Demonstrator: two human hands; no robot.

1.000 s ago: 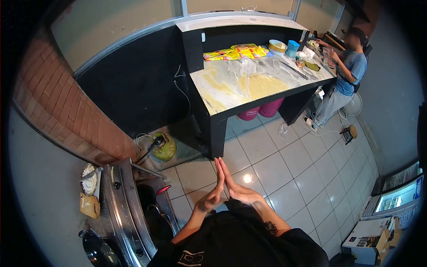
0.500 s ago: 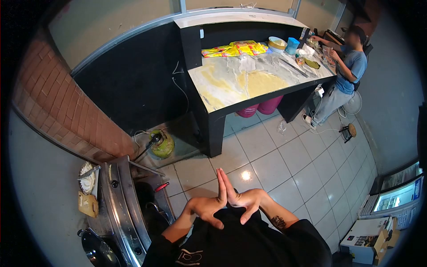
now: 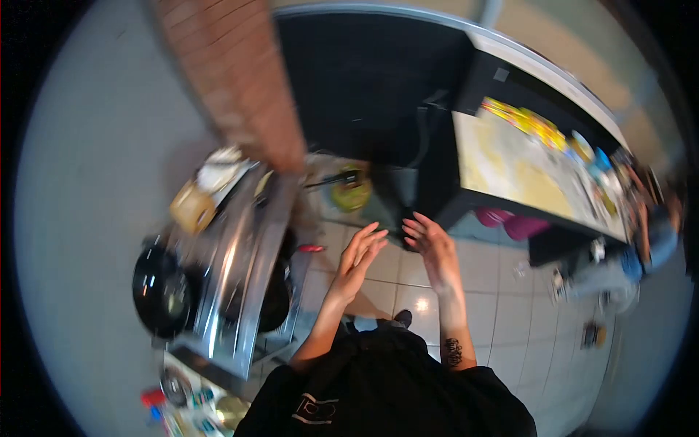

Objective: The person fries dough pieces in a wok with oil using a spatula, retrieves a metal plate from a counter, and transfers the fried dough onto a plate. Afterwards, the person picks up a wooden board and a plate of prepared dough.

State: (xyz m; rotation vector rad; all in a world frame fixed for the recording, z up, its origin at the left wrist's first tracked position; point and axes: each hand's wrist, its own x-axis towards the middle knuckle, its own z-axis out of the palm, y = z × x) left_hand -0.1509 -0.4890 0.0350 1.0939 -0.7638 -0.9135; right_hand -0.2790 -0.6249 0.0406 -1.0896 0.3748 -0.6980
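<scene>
My left hand (image 3: 357,256) is raised in front of me above the tiled floor (image 3: 371,280), its fingers apart and slightly bent. Across a gap from it, my right hand (image 3: 435,247) is also up, with loosely curled fingers. Neither hand holds or touches anything. Beyond them, a green gas cylinder (image 3: 352,194) stands on the floor by the dark wall. To the left of my left hand, a red-handled thing (image 3: 312,248) sticks out beside the metal stove (image 3: 231,280). The view is blurred by motion.
A black wok (image 3: 162,291) sits on the stove side at left. At right, a counter (image 3: 502,164) carries yellow packets (image 3: 526,122) and pale powder, with pink cylinders (image 3: 526,227) beneath. A person in a blue shirt (image 3: 659,237) stands at its far end.
My palms, pressed together before, have come apart, and both forearms now reach forward. The view has swung left, bringing more of the stove side into sight.
</scene>
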